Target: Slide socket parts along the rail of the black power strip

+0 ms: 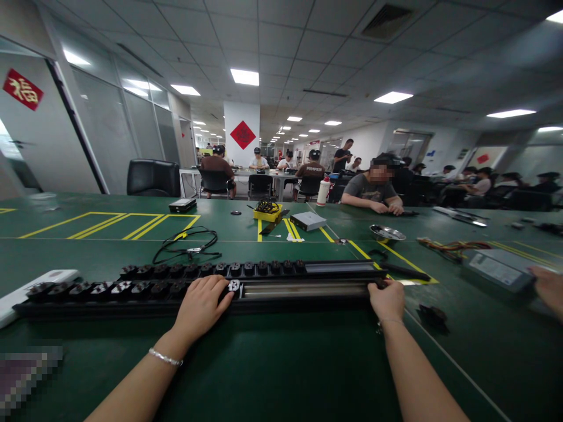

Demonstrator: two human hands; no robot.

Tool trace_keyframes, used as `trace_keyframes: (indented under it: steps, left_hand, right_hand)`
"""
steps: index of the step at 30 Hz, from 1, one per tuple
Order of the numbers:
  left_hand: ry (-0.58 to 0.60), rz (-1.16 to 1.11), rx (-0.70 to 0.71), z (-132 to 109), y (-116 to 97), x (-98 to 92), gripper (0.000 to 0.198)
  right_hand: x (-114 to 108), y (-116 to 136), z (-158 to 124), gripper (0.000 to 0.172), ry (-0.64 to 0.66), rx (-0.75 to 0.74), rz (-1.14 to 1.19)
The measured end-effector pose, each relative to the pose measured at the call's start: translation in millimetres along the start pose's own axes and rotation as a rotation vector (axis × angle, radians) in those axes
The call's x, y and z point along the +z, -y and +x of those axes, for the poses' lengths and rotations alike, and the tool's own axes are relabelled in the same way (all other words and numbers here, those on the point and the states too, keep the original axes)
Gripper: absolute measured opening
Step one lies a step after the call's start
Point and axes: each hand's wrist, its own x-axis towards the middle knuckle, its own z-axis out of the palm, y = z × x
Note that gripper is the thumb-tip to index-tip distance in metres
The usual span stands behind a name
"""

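Note:
Two long black rails lie side by side on the green table, holding rows of black and white plug adapters with metal prongs up. Over the nearer row lies my left hand, its fingers and thumb closed about an adapter by a white-faced one. Right of that adapter the channel shows a bare metallic strip. At the nearer rail's right end, my right hand is closed, thumb and fingers pinching the dark end. Its fingertips are partly hidden. The farther row ends before a grey strip.
Behind the rails lie a black cable, a yellow box of wires, a grey metal box and a steel bowl. A power supply is near another person's hand. A white strip touches the left side.

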Motion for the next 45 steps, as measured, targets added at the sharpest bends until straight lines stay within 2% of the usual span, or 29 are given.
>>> trace_keyframes:
  steps: [3, 23, 45]
  left_hand:
    - [0.004, 0.006, -0.001, 0.3, -0.9, -1.2, 0.028]
    - [0.018, 0.008, -0.004, 0.4, 0.0, -0.1, 0.028]
    - [0.011, 0.0, -0.002, 0.6, -0.2, -0.9, 0.028]
  right_hand:
    - [-2.4, 4.2, -0.9, 0.031, -0.011, 0.041, -0.041]
    - [1.6, -0.5, 0.4, 0.025, -0.063, 0.001, -0.02]
    - [-2.4, 1.0, 0.0, 0.036, -0.021, 0.061, -0.054]
